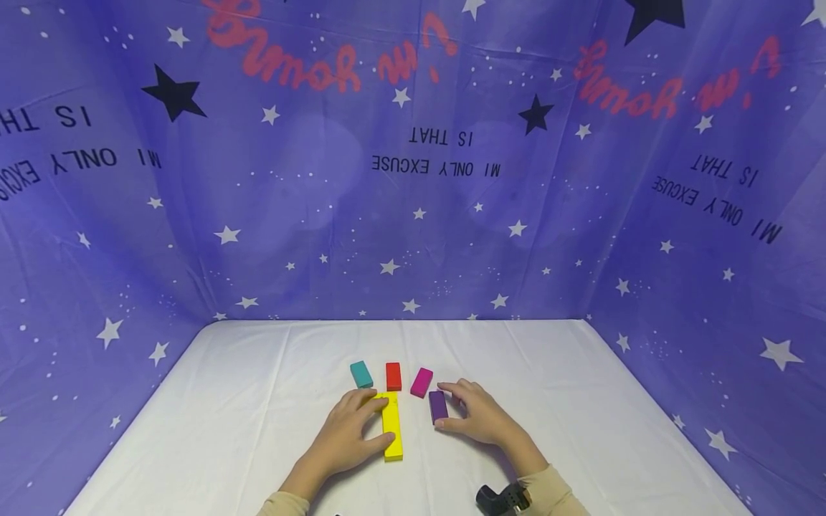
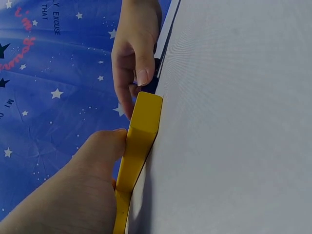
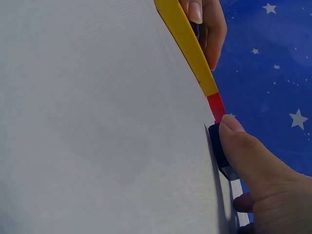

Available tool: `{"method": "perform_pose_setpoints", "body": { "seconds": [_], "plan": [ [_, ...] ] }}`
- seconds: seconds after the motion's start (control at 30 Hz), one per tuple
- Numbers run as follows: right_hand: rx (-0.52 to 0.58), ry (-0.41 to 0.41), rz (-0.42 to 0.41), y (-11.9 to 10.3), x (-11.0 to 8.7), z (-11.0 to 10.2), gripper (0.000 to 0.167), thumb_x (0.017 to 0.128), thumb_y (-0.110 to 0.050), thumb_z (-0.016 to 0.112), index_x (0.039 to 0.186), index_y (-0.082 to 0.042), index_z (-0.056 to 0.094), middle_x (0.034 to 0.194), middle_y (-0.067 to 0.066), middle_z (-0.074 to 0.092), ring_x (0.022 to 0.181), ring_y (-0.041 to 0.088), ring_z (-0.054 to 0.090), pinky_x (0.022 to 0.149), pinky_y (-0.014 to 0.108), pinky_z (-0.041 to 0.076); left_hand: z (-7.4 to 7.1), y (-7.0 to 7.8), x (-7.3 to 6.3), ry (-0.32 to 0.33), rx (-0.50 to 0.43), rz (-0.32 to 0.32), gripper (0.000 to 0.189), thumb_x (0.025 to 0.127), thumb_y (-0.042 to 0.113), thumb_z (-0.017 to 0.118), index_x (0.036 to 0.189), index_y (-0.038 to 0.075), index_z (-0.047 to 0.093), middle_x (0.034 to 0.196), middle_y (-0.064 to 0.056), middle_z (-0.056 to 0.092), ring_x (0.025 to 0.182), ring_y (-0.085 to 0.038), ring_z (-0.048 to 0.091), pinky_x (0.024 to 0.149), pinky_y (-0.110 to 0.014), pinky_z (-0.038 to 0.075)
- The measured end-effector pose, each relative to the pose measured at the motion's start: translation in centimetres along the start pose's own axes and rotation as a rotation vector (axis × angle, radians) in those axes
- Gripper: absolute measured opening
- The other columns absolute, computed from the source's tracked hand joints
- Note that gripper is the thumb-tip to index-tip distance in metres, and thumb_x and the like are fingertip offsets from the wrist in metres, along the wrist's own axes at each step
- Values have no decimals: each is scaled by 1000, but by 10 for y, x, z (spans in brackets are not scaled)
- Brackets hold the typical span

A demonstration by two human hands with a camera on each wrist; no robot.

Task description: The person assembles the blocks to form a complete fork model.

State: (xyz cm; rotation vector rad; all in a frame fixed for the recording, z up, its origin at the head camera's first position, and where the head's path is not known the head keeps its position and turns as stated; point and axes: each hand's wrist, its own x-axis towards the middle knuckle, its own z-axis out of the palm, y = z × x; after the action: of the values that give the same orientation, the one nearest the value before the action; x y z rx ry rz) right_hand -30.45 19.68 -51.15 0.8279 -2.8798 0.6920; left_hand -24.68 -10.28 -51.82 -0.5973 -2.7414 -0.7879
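My left hand [image 1: 348, 430] is at a long yellow block [image 1: 392, 437], its thumb on the near part and its fingers by the far end. In the left wrist view the thumb [image 2: 105, 146] presses against the yellow block [image 2: 141, 131], and a seam crosses it farther along. My right hand [image 1: 480, 416] pinches a small purple block [image 1: 438, 408] lengthwise, fingertip at its far end and thumb at its near end. The right wrist view shows that thumb [image 3: 239, 141] on the dark block [image 3: 219, 146], close to the table.
Beyond the hands, a teal block [image 1: 361, 374], a red block [image 1: 393, 376] and a magenta block [image 1: 421, 383] lie in a row on the white tablecloth [image 1: 258, 380]. A black device [image 1: 503, 499] sits at the right wrist. Purple star-printed cloth [image 1: 419, 236] encloses the table's back and sides.
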Motion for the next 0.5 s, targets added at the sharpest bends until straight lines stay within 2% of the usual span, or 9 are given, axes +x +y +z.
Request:
{"method": "perform_pose_setpoints", "body": {
  "seconds": [0.13,0.5],
  "plan": [
    [-2,-15,-1,-1,0,-2,74,79,-65,71,139,-24,57,100,-13,55,95,6,47,82,29,46,0,0,0,5,9,6,61,85,58,67,133,21,61,143,-7,51,137,-28,43,114,-55,36],
    [43,-6,-36,0,1,-2,70,80,-60,74,134,-17,59,101,-14,57,99,7,51,91,37,49,0,1,0,6,-2,8,61,85,57,67,133,20,62,143,-8,52,136,-29,43,113,-56,37]
  ]
}}
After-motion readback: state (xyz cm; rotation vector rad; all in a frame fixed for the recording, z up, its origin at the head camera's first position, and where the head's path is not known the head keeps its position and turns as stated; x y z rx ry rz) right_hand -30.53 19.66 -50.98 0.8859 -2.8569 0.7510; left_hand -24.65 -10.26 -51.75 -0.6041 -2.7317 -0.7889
